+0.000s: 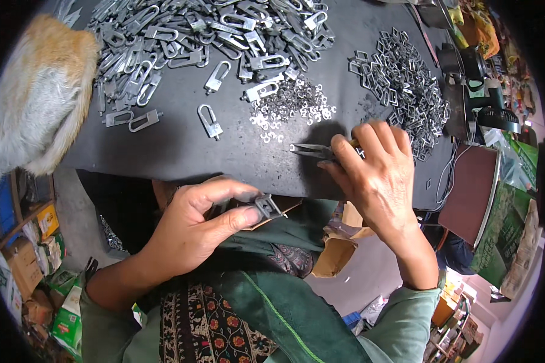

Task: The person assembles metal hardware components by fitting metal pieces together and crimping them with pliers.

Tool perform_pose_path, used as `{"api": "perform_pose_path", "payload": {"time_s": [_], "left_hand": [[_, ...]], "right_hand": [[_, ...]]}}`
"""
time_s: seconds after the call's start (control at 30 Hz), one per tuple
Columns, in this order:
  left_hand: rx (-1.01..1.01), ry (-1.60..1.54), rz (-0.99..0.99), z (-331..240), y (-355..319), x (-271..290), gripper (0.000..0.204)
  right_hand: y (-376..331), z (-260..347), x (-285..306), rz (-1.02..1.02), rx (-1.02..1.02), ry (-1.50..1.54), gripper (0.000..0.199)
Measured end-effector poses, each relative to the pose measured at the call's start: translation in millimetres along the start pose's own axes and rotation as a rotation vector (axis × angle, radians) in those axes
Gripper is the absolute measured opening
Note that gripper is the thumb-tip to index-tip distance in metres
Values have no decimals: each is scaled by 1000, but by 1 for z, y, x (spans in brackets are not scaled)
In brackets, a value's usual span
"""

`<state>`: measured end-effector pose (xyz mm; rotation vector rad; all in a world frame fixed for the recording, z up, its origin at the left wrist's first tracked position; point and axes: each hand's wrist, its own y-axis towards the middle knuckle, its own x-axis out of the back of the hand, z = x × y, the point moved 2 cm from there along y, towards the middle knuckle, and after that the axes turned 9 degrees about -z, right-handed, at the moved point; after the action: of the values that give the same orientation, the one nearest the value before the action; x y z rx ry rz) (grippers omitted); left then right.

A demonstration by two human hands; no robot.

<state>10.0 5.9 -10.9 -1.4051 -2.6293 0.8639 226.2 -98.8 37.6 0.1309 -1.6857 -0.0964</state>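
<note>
My left hand [191, 227] is closed around a grey metal part [267, 207] just off the table's near edge; a squared, frame-like end sticks out past the thumb, and the rest is hidden in the palm. In my right hand [378, 172] is a pair of needle-nose pliers [312, 150], jaws pointing left over the tabletop. A small bright clip [292, 147] appears to sit at the jaw tips. Just beyond them lies a pile of small C-shaped clips [293, 100]. Two looped metal pieces [144, 121] and a single looped piece [209, 121] lie farther left.
A large heap of looped metal pieces [224, 30] covers the far side of the dark table [121, 154]. Square metal rings [406, 85] are piled at right. An orange and white furry animal [42, 97] occupies the left edge. A small black fan [498, 120] stands far right.
</note>
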Motion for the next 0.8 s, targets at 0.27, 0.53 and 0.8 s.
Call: {"api": "perform_pose_path", "payload": {"time_s": [0.27, 0.53, 0.8], "left_hand": [[248, -329, 22, 2, 4, -9, 21], [145, -259, 15, 2, 4, -15, 19], [34, -98, -15, 9, 0, -23, 22]], "right_hand": [[4, 1, 29, 3, 174, 322, 36], [-1, 6, 29, 23, 143, 339, 37], [-24, 18, 33, 70, 22, 321, 35]]}}
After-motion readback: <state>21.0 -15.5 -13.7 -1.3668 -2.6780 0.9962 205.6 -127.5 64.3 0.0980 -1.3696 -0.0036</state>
